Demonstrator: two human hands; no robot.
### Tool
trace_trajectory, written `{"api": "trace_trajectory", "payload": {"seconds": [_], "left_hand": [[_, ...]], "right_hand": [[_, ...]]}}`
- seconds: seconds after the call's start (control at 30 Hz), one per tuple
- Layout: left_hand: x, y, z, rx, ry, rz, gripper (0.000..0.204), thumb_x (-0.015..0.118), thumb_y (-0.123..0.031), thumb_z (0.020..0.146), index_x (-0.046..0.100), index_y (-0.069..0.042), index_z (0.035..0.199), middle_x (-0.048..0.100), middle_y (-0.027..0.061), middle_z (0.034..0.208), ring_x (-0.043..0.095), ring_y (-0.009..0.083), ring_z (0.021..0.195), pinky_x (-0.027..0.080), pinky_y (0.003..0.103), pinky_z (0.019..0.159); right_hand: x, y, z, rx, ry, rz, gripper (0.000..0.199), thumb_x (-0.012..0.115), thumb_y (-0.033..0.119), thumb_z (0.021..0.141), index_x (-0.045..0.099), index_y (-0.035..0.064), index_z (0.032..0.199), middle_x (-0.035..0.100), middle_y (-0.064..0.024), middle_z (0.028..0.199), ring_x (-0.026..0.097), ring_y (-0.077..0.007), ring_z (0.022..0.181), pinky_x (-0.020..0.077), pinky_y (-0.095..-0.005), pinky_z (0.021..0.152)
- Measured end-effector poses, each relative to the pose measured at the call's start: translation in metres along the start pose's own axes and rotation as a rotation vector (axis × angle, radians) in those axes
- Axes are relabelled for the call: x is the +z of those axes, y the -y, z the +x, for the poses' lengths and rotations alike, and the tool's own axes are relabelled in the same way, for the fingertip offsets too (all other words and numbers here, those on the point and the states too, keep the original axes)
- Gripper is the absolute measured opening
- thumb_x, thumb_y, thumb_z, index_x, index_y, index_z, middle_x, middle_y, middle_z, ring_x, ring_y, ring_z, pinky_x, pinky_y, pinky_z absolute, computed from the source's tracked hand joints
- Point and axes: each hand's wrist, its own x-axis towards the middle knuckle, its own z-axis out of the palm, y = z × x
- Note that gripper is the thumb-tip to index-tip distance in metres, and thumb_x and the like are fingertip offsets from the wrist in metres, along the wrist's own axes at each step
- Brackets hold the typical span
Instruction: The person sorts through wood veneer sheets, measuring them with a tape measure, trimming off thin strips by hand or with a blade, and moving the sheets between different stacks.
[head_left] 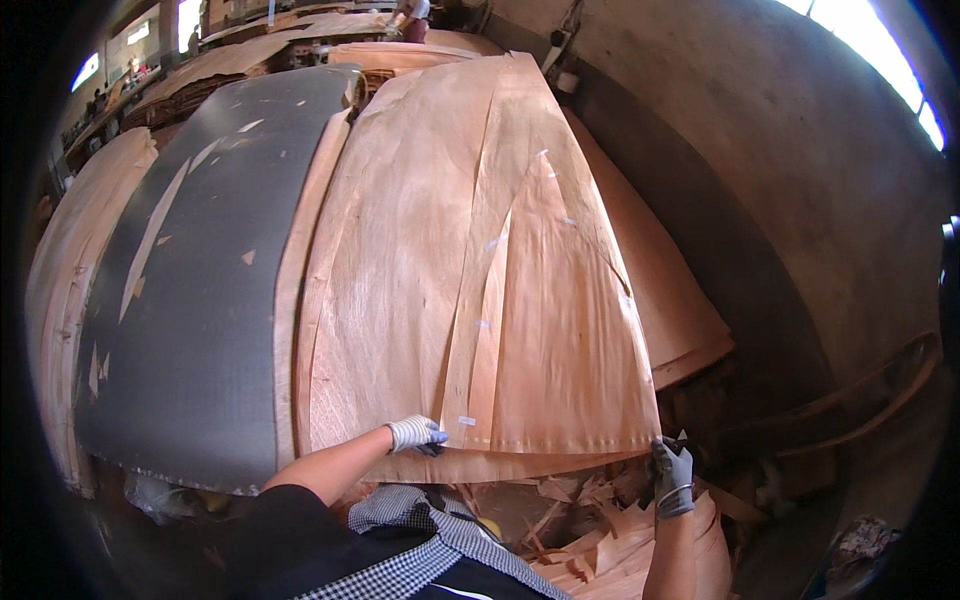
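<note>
A large sheet of wood veneer (570, 370), patched with small pieces of pale tape, lies on top of a broad veneer stack (390, 230). My left hand (415, 434), in a striped glove with blue-grey fingers, is closed on the sheet's near edge at its left end. At the near right corner, my grey-gloved right hand (674, 476) pinches the same sheet. A narrow veneer strip (490, 340) runs lengthwise along the sheet's left part. Below the held edge, the edge of another veneer layer shows.
Left of the stack stands a dark-topped table (200, 300) with slivers of veneer on it. Veneer scraps (600, 530) are heaped near my right forearm. Another stack (650, 270) sits along the wall (780, 130) at right. A person (413, 20) is far back.
</note>
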Motion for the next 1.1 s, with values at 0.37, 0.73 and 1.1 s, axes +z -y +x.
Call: {"api": "trace_trajectory", "payload": {"seconds": [0.37,0.73,1.1], "left_hand": [[0.041,-0.017,0.157,-0.007,-0.286,0.012,0.036,0.06,-0.036,0.085,0.061,-0.001,0.09,0.066,0.0113,0.083,0.064,0.0199,0.069,0.053,0.031,0.061],[0.08,0.121,0.218,-0.34,-0.277,-0.913,0.099,0.048,-0.076,0.067,0.031,-0.006,0.134,0.039,0.015,0.135,0.043,0.0316,0.12,0.039,0.047,0.095],[0.142,0.151,0.446,0.182,-0.88,-1.692,0.045,0.047,-0.045,0.089,0.051,-0.012,0.118,0.054,0.0067,0.121,0.052,0.0249,0.109,0.044,0.043,0.092]], "right_hand": [[-0.034,-0.04,0.139,0.111,0.069,0.071,0.013,0.064,0.017,0.081,0.059,0.007,0.087,0.054,-0.0018,0.058,0.047,-0.0128,0.041,0.035,-0.0247,0.036],[-0.104,-0.095,0.301,0.107,0.075,0.058,0.013,0.066,0.013,0.081,0.06,0.0026,0.087,0.057,-0.003,0.064,0.051,-0.0137,0.048,0.0416,-0.0261,0.042],[-0.186,-0.118,0.498,0.08,-0.021,-0.172,0.015,0.066,0.009,0.077,0.055,0.0024,0.084,0.053,-0.0046,0.056,0.048,-0.0152,0.039,0.036,-0.0268,0.034]]}}
